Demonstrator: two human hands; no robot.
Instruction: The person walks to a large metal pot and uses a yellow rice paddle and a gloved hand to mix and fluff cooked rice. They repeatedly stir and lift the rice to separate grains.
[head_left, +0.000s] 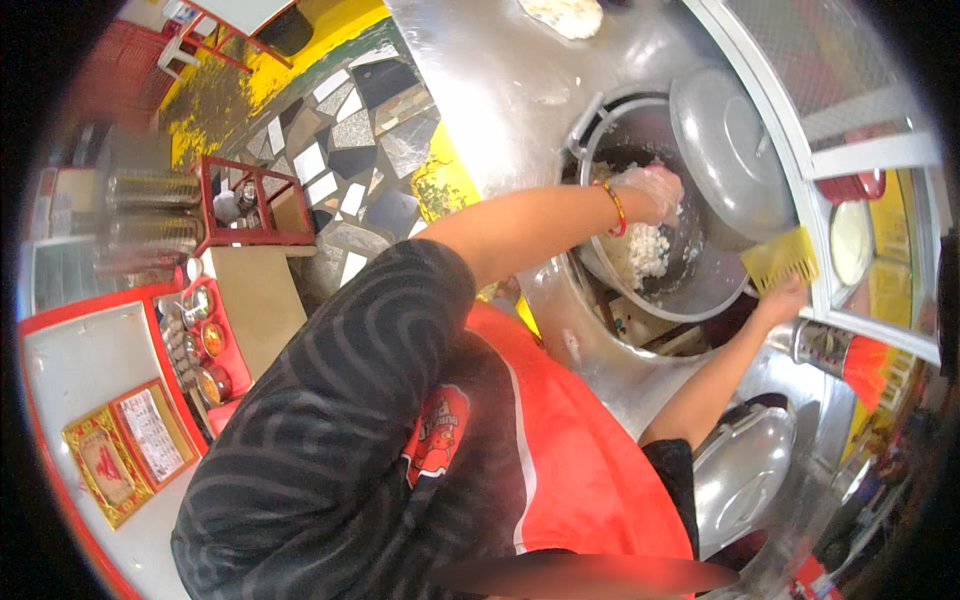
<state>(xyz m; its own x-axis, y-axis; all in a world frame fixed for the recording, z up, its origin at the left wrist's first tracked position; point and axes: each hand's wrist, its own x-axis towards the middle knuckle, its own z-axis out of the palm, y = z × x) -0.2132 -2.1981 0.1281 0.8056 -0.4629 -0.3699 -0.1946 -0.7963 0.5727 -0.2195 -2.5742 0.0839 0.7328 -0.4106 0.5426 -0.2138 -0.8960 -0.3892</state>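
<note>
My left hand (651, 193), in a clear plastic glove, reaches into a large metal pot (646, 307). Below and around it lies white, crumbly food that looks like cooked rice (646, 253). Something pink shows at the fingers, too small to name, and whether they grip anything is unclear. To the right of the pot, my right hand (784, 300) holds a flat yellow plastic piece (781, 260) with a slotted edge. A round metal lid (727, 150) leans over the pot's far right side. The pot sits in a round opening of a stainless steel counter (495, 67).
A pale flat food piece (562, 16) lies at the counter's far end. A white-framed glazed cabinet (862, 161) borders the right. Another metal lid (742, 480) is near my right arm. Several bowls stand on a red tray (236, 341) at left, beyond a stone-patterned floor (352, 161).
</note>
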